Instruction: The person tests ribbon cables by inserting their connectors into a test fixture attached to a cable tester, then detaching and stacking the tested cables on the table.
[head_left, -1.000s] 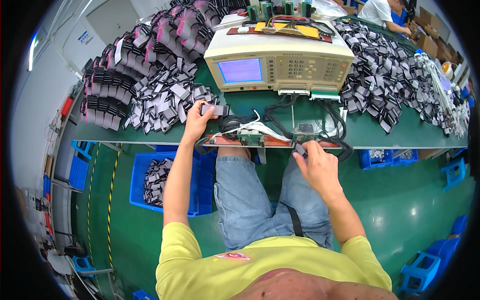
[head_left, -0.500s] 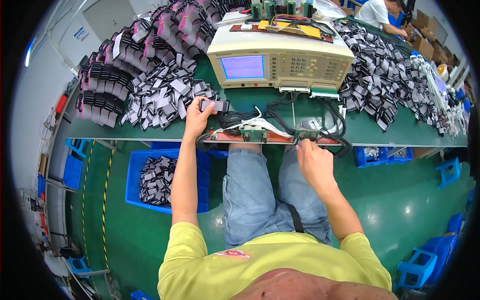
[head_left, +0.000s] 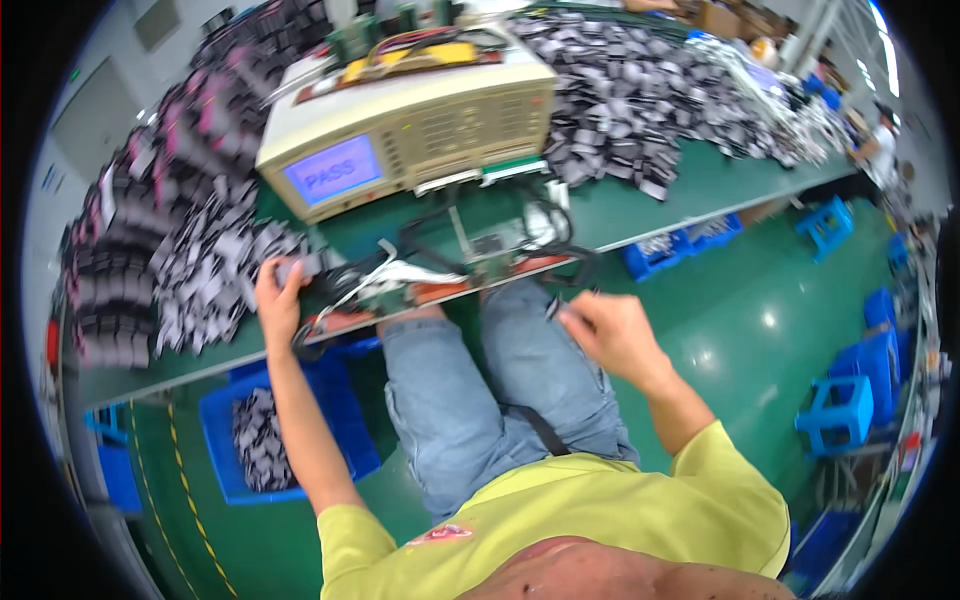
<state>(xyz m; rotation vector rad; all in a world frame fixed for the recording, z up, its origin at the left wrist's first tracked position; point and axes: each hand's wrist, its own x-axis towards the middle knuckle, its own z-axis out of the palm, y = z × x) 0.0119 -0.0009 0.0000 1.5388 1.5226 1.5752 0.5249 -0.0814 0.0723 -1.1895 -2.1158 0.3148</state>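
Note:
My left hand (head_left: 279, 300) is closed at the left end of the test fixture, pinching a short grey ribbon cable (head_left: 312, 264) with dark ends. My right hand (head_left: 612, 335) is in the air over my right knee, off the bench's front edge. Its thumb and fingers pinch a small dark piece (head_left: 555, 308), too blurred to name surely. Between the hands is the fixture (head_left: 440, 291), a reddish strip with green boards, black and white wires and a black handle at each end. Behind it stands a beige bench tester (head_left: 460, 125) with a lit screen (head_left: 335, 168) bearing large lettering.
Grey ribbon cables with black connectors are heaped on the left (head_left: 205, 265) and right (head_left: 620, 110) of the green bench (head_left: 690, 195). A blue bin (head_left: 345, 425) with more cables stands below left. Blue stools (head_left: 835, 410) stand at right; another person (head_left: 880, 155) is at far right.
The view has turned and blurred. My right hand has come off the fixture toward me and right, with a small dark piece. The left keeps the ribbon cable. The tester's screen now shows large lettering.

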